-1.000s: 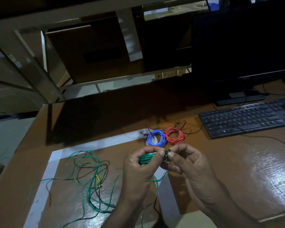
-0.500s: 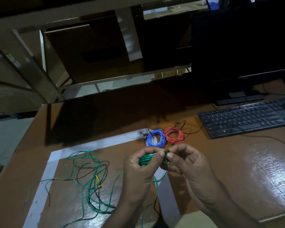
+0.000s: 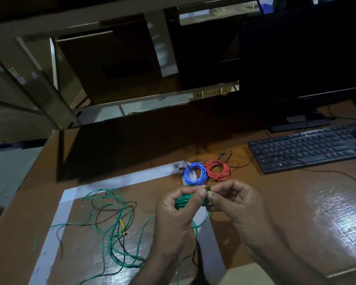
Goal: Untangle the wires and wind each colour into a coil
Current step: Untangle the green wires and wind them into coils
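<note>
A brown counter [image 3: 275,212] carries everything, with a dark monitor [image 3: 304,58] and a black keyboard [image 3: 308,151] at its far right. White tape [image 3: 119,179] marks a rectangle on it. Inside that rectangle, to the left, lies a loose tangle of wires [image 3: 113,227], mostly green with a dark strand and a short yellow piece, sprawled flat with no single direction. The left hand [image 3: 173,219] and right hand [image 3: 240,208] meet above the counter; the left hand's fingers curl round a small green coil [image 3: 185,201], its bundle running left to right, and the right hand's fingers pinch a small dark bit at its end. Green strands trail down from it. Beyond the hands lie two finished coils flat and touching: one blue coil [image 3: 195,174], one red coil [image 3: 218,170].
</note>
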A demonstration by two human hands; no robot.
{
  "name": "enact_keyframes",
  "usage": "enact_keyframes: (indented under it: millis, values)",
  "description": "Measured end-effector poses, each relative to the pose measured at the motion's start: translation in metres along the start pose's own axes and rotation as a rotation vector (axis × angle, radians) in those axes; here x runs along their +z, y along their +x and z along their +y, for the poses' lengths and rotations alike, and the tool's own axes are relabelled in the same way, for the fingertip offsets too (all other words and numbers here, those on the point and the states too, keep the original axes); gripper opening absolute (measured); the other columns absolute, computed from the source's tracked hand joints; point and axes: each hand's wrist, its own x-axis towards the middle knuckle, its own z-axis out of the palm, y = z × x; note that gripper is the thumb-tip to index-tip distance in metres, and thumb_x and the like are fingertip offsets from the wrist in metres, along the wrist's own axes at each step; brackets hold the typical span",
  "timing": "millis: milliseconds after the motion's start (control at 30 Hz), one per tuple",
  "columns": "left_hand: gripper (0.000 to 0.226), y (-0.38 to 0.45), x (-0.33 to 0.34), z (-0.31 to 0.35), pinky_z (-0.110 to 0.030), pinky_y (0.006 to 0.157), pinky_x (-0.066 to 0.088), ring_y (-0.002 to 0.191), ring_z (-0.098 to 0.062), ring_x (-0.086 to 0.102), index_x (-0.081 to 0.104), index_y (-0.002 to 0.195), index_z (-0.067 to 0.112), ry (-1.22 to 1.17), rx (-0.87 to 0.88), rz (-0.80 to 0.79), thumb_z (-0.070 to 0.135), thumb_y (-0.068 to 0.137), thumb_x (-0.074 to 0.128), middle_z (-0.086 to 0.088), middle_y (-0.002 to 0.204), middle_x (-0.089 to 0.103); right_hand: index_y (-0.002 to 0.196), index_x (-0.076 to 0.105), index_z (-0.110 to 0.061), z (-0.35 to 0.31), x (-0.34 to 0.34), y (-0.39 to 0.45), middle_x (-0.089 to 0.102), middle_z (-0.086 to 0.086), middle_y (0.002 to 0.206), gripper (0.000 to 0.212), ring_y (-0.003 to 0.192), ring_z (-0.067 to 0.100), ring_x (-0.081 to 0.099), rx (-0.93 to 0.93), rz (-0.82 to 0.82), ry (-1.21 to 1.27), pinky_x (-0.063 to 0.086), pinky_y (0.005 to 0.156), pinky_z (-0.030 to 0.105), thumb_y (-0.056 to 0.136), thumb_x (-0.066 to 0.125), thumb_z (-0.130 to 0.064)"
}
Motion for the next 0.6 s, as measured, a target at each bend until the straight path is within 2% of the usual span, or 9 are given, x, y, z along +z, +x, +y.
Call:
enact_keyframes:
  millis: [167,267,367,500,600]
  values:
    - [0.03,0.0001,-0.0004,0.001,-0.016,0.07,0.05,0.081,-0.005,0.069,0.08,0.093,0.026,-0.02,-0.015,0.016,0.048,0.074,0.078,0.004,0.089,0.078,0.081,0.049,-0.007,0.001,0.0006,0.0019,0.067,0.008,0.071,0.032,0.066,0.026,0.067,-0.063,0.013,-0.052,0.059,0.065,0.033,0.078,0.079,0.004]
    - [0.031,-0.0017,0.0005,0.0023,-0.015,0.07,0.05,0.081,-0.004,0.069,0.08,0.094,0.027,-0.021,-0.034,0.015,0.049,0.072,0.078,0.005,0.089,0.078,0.083,0.045,-0.01,-0.0019,-0.0007,0.0011,0.067,0.013,0.075,0.036,0.07,0.029,0.068,-0.094,-0.008,-0.112,0.059,0.068,0.034,0.081,0.077,0.006]
    - [0.032,-0.0016,0.0013,0.0032,-0.016,0.071,0.05,0.082,-0.003,0.069,0.08,0.093,0.029,0.005,-0.036,0.012,0.051,0.071,0.078,0.006,0.09,0.078,0.086,0.038,-0.017,-0.0071,-0.0019,-0.0009,0.067,0.012,0.078,0.042,0.075,0.026,0.069,-0.091,-0.056,-0.165,0.062,0.077,0.043,0.084,0.076,0.0]
    - [0.024,-0.0009,0.0018,0.0044,-0.014,0.069,0.05,0.08,-0.002,0.068,0.081,0.091,0.029,0.012,-0.029,-0.007,0.046,0.073,0.078,0.007,0.087,0.077,0.083,0.043,-0.026,-0.0074,-0.002,-0.001,0.068,0.008,0.077,0.042,0.073,0.021,0.069,-0.1,-0.061,-0.226,0.063,0.076,0.046,0.083,0.082,-0.01]
    - [0.006,0.0004,-0.0001,0.0026,-0.014,0.066,0.051,0.077,-0.004,0.069,0.08,0.092,0.021,-0.018,-0.051,0.004,0.024,0.087,0.079,0.002,0.086,0.077,0.086,0.053,-0.025,-0.0045,-0.0031,0.0014,0.071,0.009,0.077,0.037,0.072,0.019,0.071,-0.1,-0.058,-0.225,0.062,0.072,0.038,0.078,0.085,-0.009]
